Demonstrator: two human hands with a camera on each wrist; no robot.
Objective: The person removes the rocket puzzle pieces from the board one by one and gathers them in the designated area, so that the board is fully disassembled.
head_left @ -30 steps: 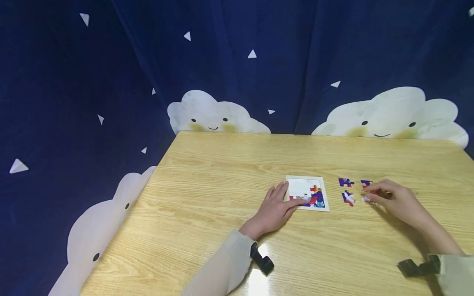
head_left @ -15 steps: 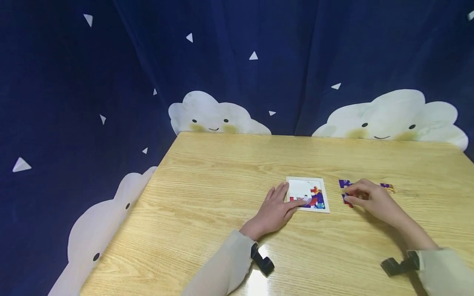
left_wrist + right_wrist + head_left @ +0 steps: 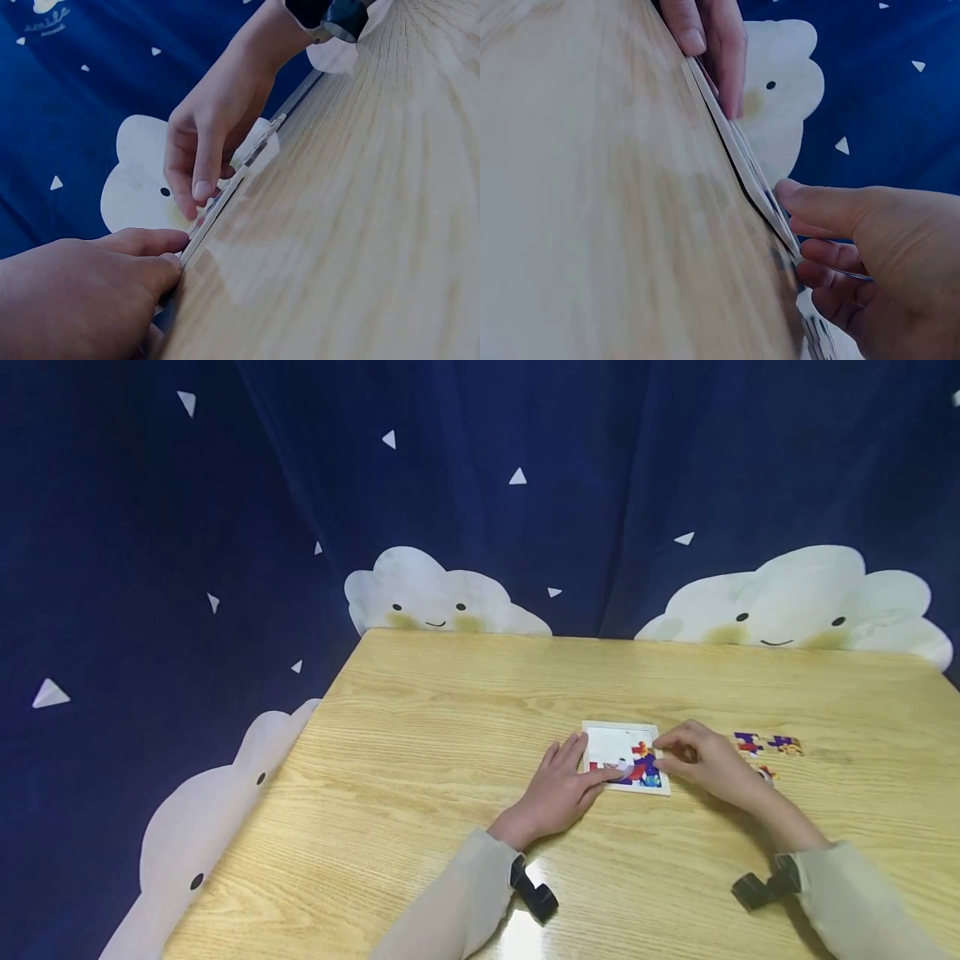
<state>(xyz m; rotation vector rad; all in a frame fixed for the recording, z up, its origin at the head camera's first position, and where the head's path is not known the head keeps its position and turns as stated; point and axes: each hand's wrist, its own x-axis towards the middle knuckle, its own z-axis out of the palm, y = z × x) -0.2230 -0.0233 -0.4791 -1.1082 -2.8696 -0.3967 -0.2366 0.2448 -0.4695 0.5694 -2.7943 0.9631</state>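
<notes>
A small square puzzle tray [image 3: 621,724] with a white rim, part filled with a colourful picture, lies on the table. My left hand [image 3: 551,795] rests on its left rim, thumb stretched across the lower part of the picture. In the left wrist view, the index finger [image 3: 146,240] lies along the tray's edge. My right hand [image 3: 705,764] is at the tray's right rim, thumb and fingers in a pinch on a puzzle piece; a thin flat edge [image 3: 847,274] shows among these fingers in the right wrist view. The hand hides most of the piece.
To the right of the tray lie loose puzzle pieces: one purple and red piece [image 3: 747,742], a purple and orange piece [image 3: 787,745], and another piece [image 3: 767,775] partly behind the right wrist. A dark blue curtain with clouds [image 3: 802,597] hangs behind the wooden table [image 3: 465,693].
My right hand has moved left from the loose pieces to the tray's right rim, keeping its pinching pose. My left hand has stayed on the tray.
</notes>
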